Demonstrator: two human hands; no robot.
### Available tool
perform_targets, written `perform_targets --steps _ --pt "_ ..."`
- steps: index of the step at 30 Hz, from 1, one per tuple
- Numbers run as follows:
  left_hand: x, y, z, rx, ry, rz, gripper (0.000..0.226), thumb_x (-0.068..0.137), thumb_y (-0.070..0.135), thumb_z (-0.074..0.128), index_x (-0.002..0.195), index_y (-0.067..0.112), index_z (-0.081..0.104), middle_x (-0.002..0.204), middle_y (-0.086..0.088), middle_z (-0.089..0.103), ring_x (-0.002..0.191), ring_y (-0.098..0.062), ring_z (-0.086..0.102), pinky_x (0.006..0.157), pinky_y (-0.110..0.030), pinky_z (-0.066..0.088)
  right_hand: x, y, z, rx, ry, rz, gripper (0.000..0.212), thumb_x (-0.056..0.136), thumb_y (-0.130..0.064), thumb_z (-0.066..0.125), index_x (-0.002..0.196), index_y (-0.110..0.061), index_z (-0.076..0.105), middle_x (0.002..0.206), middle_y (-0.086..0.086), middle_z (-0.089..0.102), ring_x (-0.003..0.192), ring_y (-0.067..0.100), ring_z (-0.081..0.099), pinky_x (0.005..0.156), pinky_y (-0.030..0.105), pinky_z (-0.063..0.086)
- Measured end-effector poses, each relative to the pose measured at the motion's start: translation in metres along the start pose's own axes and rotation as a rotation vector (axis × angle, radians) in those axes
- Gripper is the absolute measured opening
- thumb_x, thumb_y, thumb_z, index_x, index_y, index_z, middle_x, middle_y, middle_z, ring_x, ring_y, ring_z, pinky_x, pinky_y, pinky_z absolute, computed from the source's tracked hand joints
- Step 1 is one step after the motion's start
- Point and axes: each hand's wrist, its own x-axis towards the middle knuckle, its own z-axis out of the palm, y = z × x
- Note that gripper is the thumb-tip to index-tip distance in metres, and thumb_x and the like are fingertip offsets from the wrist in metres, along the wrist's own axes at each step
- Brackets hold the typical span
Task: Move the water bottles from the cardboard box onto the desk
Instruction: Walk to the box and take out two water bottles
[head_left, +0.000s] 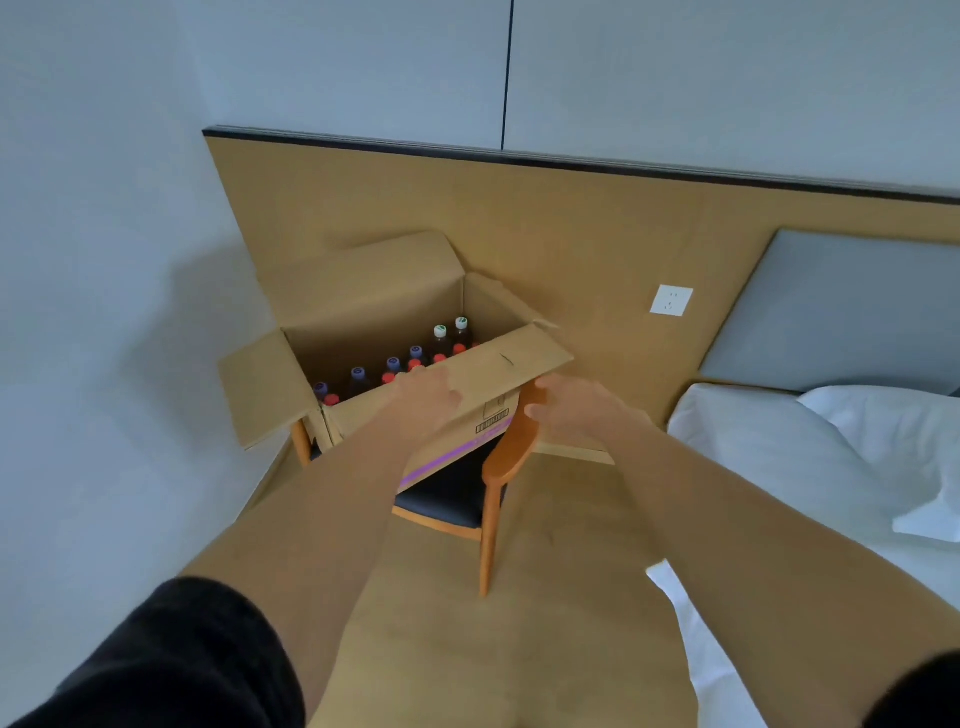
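An open cardboard box sits on a wooden chair. Inside stand several bottles with purple, red and white caps, lined along the near wall. My left hand reaches over the box's near flap with its fingers relaxed, and holds nothing. My right hand hovers by the box's right corner, above the chair's backrest, with fingers spread and empty. No desk is in view.
A tan wall panel with a white socket stands behind the box. A bed with white sheets and a pillow lies to the right. A white wall is on the left, carpet underfoot.
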Motion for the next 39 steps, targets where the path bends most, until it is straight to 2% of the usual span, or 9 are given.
perform_targets --steps 2,4,8,18,21,25,27,31,39 --pt "0.013 0.004 -0.002 -0.012 0.049 -0.059 0.039 0.102 0.032 0.045 0.136 0.016 0.054 0.130 -0.014 0.055 0.121 -0.036 0.055 0.100 -0.046 0.044 0.020 0.007 -0.013 -0.015 -0.012 -0.025 0.055 0.097 -0.053 0.052 0.146 -0.028 0.044 0.147 0.004 0.051 0.135 0.029 0.048 0.110 0.046 0.042" --pt "0.026 0.011 -0.005 0.009 0.071 -0.047 0.037 0.101 0.031 0.043 0.133 0.018 0.055 0.124 -0.012 0.055 0.116 -0.035 0.055 0.096 -0.048 0.047 0.037 0.009 -0.022 -0.003 -0.025 -0.030 0.060 0.097 -0.053 0.052 0.151 -0.030 0.039 0.150 0.005 0.048 0.137 0.031 0.046 0.111 0.047 0.042" --pt "0.055 0.000 -0.012 -0.027 0.064 -0.072 0.038 0.099 0.035 0.042 0.132 0.019 0.054 0.130 -0.013 0.055 0.120 -0.036 0.052 0.094 -0.046 0.043 0.070 0.002 -0.032 -0.003 -0.034 -0.115 0.059 0.100 -0.046 0.051 0.154 -0.028 0.035 0.151 0.007 0.047 0.136 0.031 0.045 0.105 0.041 0.042" --pt "0.165 -0.041 -0.021 -0.112 0.055 -0.178 0.048 0.103 0.040 0.042 0.144 0.016 0.047 0.141 -0.015 0.051 0.129 -0.038 0.048 0.106 -0.049 0.043 0.184 -0.037 -0.052 -0.050 -0.055 -0.233 0.059 0.100 -0.047 0.054 0.152 -0.026 0.038 0.147 0.006 0.051 0.135 0.028 0.047 0.105 0.039 0.042" --pt "0.213 -0.058 -0.029 -0.151 0.046 -0.203 0.048 0.103 0.040 0.044 0.144 0.017 0.048 0.142 -0.013 0.053 0.130 -0.036 0.048 0.106 -0.046 0.043 0.233 -0.056 -0.061 -0.072 -0.069 -0.268 0.057 0.099 -0.047 0.055 0.150 -0.025 0.042 0.144 0.005 0.054 0.130 0.026 0.051 0.099 0.036 0.044" --pt "0.267 -0.077 -0.029 -0.166 0.010 -0.220 0.055 0.104 0.044 0.042 0.153 0.021 0.039 0.152 -0.010 0.047 0.138 -0.035 0.043 0.112 -0.047 0.039 0.295 -0.075 -0.066 -0.111 -0.106 -0.293 0.052 0.098 -0.047 0.057 0.144 -0.024 0.048 0.135 0.004 0.058 0.117 0.024 0.055 0.085 0.033 0.043" --pt "0.287 -0.087 -0.026 -0.173 -0.002 -0.225 0.056 0.103 0.045 0.044 0.154 0.022 0.037 0.154 -0.010 0.045 0.139 -0.034 0.042 0.113 -0.048 0.038 0.322 -0.083 -0.060 -0.114 -0.127 -0.298 0.055 0.097 -0.047 0.058 0.146 -0.025 0.046 0.138 0.003 0.057 0.122 0.024 0.055 0.088 0.032 0.043" --pt "0.309 -0.107 -0.008 -0.192 -0.060 -0.253 0.054 0.102 0.045 0.049 0.150 0.020 0.042 0.150 -0.011 0.048 0.135 -0.035 0.047 0.109 -0.048 0.042 0.361 -0.093 -0.036 -0.117 -0.215 -0.307 0.060 0.096 -0.046 0.061 0.149 -0.025 0.044 0.145 0.006 0.053 0.131 0.026 0.051 0.108 0.041 0.043" --pt "0.335 -0.137 0.027 -0.204 -0.138 -0.325 0.058 0.098 0.050 0.054 0.148 0.023 0.043 0.145 -0.010 0.052 0.130 -0.034 0.051 0.104 -0.046 0.045 0.430 -0.104 0.007 -0.180 -0.371 -0.375 0.061 0.097 -0.044 0.061 0.151 -0.024 0.042 0.145 0.009 0.054 0.131 0.028 0.052 0.108 0.039 0.043"
